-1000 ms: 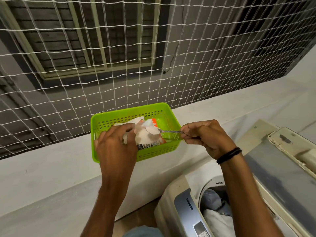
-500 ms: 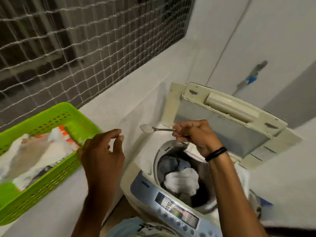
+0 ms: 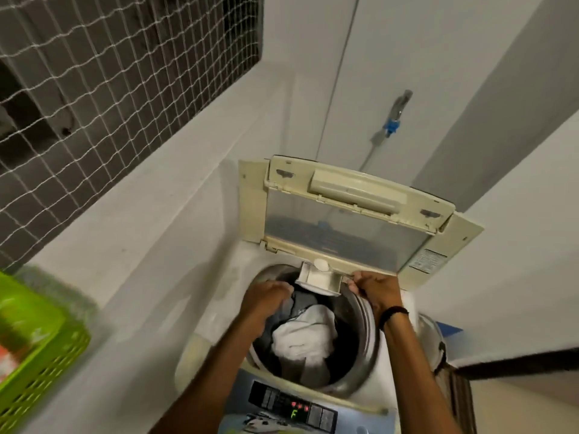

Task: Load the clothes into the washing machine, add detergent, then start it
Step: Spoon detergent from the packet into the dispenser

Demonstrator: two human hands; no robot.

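Observation:
The top-loading washing machine (image 3: 216, 346) stands with its lid (image 3: 341, 227) raised. White and dark clothes (image 3: 305, 336) lie in the drum. A small white detergent drawer (image 3: 316, 280) sticks out over the drum's back rim. My left hand (image 3: 266, 296) is curled against the drawer's left corner. My right hand (image 3: 374, 286) is pinched shut at the drawer's right end, holding the spoon. A round white shape (image 3: 321, 264) above the drawer looks like the spoon's bowl. The handle is hidden.
The green basket (image 3: 40, 349) with the detergent packet sits on the ledge at the left edge, blurred. The control panel (image 3: 294, 408) is lit and shows an F. A tap with a blue fitting (image 3: 393, 120) is on the wall behind. Netting (image 3: 109, 89) covers the window.
I turned from the basket to the machine. My right hand carried the spoon over to the drawer, and my left hand left the packet and came to the drawer's left corner.

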